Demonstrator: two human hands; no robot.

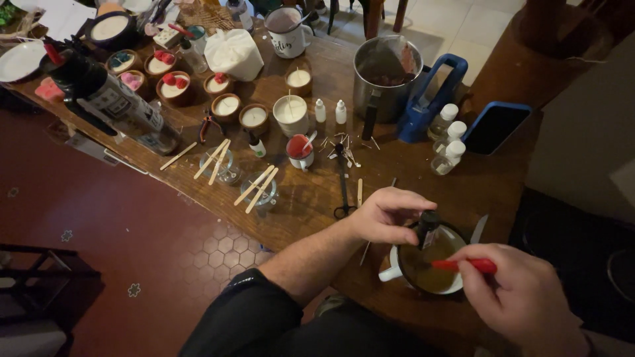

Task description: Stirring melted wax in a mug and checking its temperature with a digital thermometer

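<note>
Overhead, left hand [387, 215] tipping small dark bottle [428, 228], right hand [522, 297] gripping red stick [463, 265], round enamel mug [423, 268].

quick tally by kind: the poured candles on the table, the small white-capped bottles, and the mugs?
Poured candles in small round cups: about 9, counting those topped with red pieces
Small white-capped bottles: 5, three by the phone and two dropper bottles
Mugs: 3, white mug at the back, small red-filled one, mug under the hands
Total: about 17
</note>
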